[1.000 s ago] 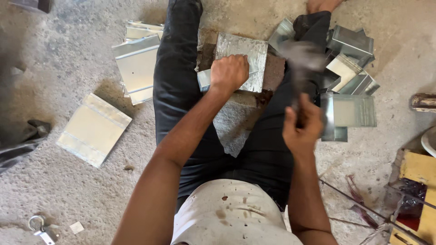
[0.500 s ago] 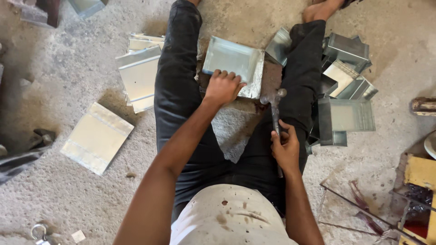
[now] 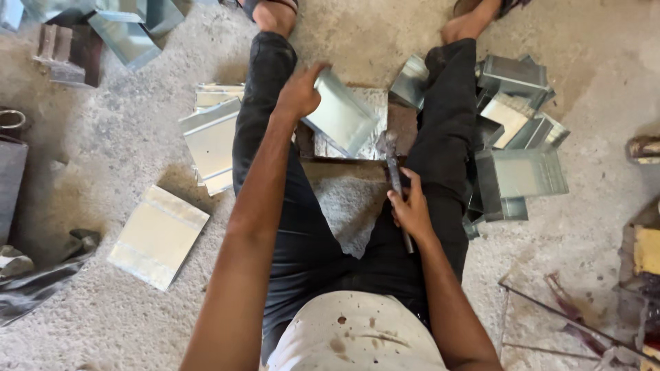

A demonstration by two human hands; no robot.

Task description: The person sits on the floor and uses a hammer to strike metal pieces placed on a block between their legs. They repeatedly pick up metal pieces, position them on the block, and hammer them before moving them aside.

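Concrete floor (image 3: pixel 357 41) holds folded trays (image 3: pixel 519 172) beside left-hand fingers (image 3: pixel 313 75) gripping a sheet-metal tray (image 3: pixel 342 118), right-hand fingers (image 3: pixel 405 199) wrapping a hammer (image 3: pixel 393 168).

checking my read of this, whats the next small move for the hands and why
Probably lay the tilted metal tray flat on the slab before striking: the left hand holds it lifted on edge, while the right hand grips the hammer with its head lowered.
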